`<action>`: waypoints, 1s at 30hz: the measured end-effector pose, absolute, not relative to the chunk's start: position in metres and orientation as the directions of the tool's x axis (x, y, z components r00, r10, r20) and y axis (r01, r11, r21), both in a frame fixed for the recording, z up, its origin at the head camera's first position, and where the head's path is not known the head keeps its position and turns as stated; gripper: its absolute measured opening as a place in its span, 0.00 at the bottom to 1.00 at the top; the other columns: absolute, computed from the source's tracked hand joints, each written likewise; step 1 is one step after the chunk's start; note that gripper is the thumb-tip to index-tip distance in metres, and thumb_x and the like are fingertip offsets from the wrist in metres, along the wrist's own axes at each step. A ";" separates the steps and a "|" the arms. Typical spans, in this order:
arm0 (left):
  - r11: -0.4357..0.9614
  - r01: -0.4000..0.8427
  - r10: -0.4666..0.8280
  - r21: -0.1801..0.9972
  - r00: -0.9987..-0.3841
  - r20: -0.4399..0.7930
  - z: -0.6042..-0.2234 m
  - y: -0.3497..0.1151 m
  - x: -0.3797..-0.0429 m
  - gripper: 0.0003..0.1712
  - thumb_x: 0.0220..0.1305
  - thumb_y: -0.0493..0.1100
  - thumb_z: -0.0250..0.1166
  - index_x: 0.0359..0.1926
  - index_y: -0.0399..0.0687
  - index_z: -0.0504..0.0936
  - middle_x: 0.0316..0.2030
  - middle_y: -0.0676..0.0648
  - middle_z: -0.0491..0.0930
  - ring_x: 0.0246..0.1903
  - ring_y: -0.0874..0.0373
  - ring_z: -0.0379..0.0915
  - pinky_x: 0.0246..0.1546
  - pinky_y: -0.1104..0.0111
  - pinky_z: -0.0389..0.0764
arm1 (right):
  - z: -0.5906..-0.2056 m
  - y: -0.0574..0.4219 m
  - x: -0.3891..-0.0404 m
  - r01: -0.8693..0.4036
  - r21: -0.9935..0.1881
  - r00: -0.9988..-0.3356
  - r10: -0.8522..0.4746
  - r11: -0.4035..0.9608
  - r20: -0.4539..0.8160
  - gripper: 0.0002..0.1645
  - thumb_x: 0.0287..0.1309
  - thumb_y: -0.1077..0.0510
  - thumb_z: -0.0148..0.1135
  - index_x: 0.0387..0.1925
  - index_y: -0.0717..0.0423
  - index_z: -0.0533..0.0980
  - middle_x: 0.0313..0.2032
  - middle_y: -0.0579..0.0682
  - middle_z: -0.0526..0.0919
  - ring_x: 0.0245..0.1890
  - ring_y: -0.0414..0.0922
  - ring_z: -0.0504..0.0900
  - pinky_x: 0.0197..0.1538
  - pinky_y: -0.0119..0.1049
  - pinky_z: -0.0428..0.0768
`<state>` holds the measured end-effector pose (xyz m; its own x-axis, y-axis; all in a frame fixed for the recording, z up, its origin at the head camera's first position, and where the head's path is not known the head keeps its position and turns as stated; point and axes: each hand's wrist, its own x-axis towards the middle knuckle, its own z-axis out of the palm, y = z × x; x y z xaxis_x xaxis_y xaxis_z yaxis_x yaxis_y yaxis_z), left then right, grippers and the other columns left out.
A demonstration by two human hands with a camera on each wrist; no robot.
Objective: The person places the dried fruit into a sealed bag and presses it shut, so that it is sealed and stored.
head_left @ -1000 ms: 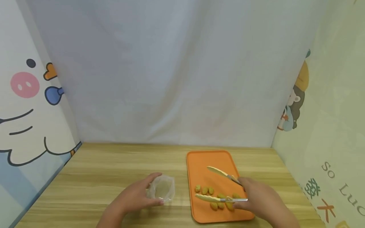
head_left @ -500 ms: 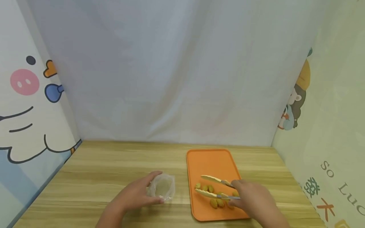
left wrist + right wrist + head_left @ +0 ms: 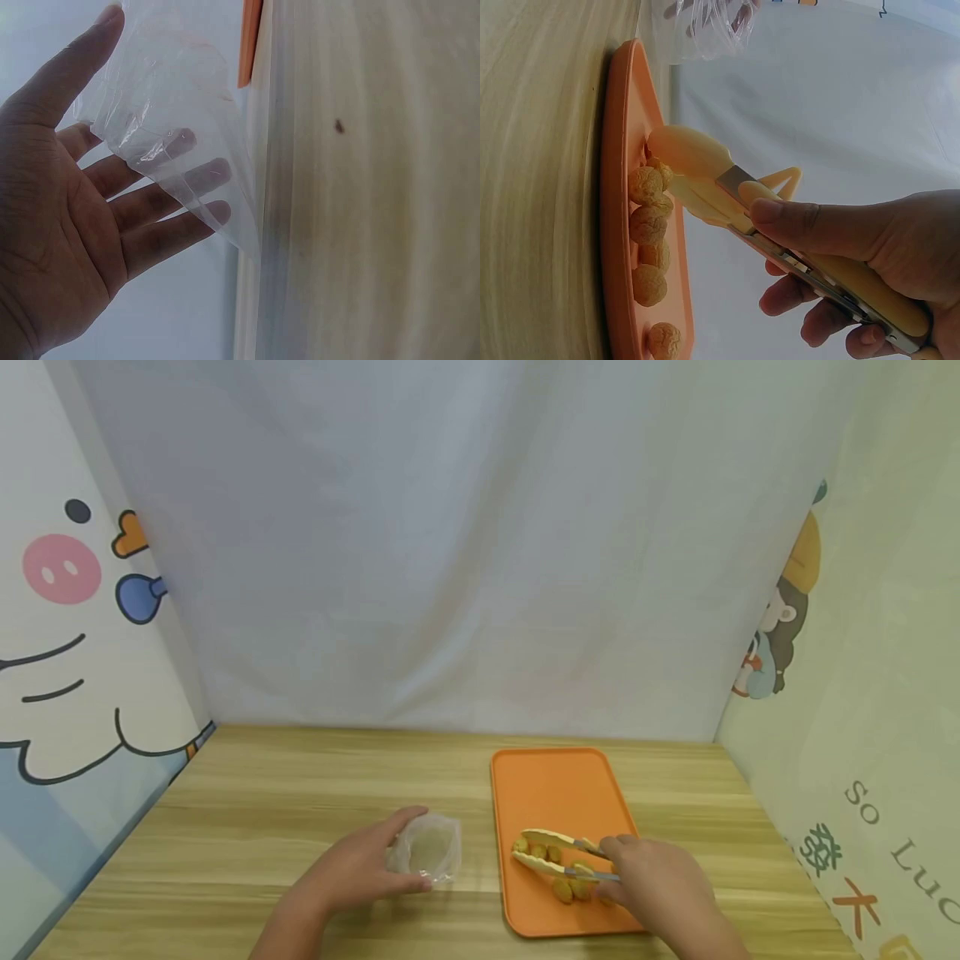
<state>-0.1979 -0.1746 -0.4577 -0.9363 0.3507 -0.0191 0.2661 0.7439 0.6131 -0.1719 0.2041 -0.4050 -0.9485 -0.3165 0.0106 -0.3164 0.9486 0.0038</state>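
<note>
My left hand (image 3: 367, 865) holds a clear plastic bag (image 3: 435, 850) on the table, fingers and thumb on opposite sides of its wide mouth. In the left wrist view, fingertips show through the plastic (image 3: 172, 82). My right hand (image 3: 660, 883) grips a pair of tongs (image 3: 697, 161) with pale yellow tips and metal arms. In the head view the tongs' tips are spread around small wrinkled yellow-brown balls (image 3: 538, 852) near the left rim of an orange tray (image 3: 555, 785). More balls (image 3: 649, 283) lie along the tray in the right wrist view.
The wood-patterned table (image 3: 315, 777) runs back to a white curtain (image 3: 420, 568). Printed cloth walls (image 3: 90, 635) stand on both sides. The tray's raised rim lies right of the bag, with a strip of table between them.
My right hand has moved left and slightly up in the head view with the tongs, whose tips have drawn closer together around the balls. The left hand and bag have hardly moved.
</note>
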 end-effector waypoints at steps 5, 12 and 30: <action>0.749 0.260 0.344 0.609 -0.939 -0.021 -0.457 -0.174 -0.198 0.52 0.45 0.72 0.71 0.71 0.77 0.60 0.61 0.48 0.76 0.55 0.48 0.75 0.48 0.46 0.78 | -0.406 0.202 -0.172 -0.331 0.041 -0.941 -0.333 0.943 0.053 0.25 0.40 0.37 0.75 0.37 0.47 0.80 0.29 0.38 0.82 0.22 0.36 0.76 0.23 0.33 0.74; 0.756 0.260 0.336 0.600 -0.942 -0.015 -0.456 -0.174 -0.197 0.52 0.45 0.73 0.71 0.71 0.78 0.60 0.60 0.48 0.76 0.55 0.48 0.76 0.48 0.46 0.78 | -0.407 0.201 -0.171 -0.341 0.062 -0.936 -0.345 0.938 0.073 0.25 0.40 0.37 0.75 0.35 0.47 0.80 0.26 0.37 0.79 0.19 0.35 0.73 0.21 0.31 0.71; 0.767 0.265 0.325 0.585 -0.946 0.002 -0.459 -0.174 -0.197 0.51 0.44 0.73 0.72 0.70 0.79 0.61 0.59 0.50 0.77 0.54 0.52 0.76 0.48 0.48 0.77 | -0.402 0.204 -0.173 -0.332 0.034 -0.940 -0.333 0.943 0.075 0.27 0.41 0.35 0.74 0.41 0.45 0.81 0.32 0.38 0.85 0.19 0.33 0.73 0.20 0.29 0.69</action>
<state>-0.1973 -0.1739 -0.4588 -0.9457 0.3249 0.0017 0.2645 0.7668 0.5848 -0.1729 0.2044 -0.4025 -0.9399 -0.3333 0.0746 -0.3317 0.9428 0.0337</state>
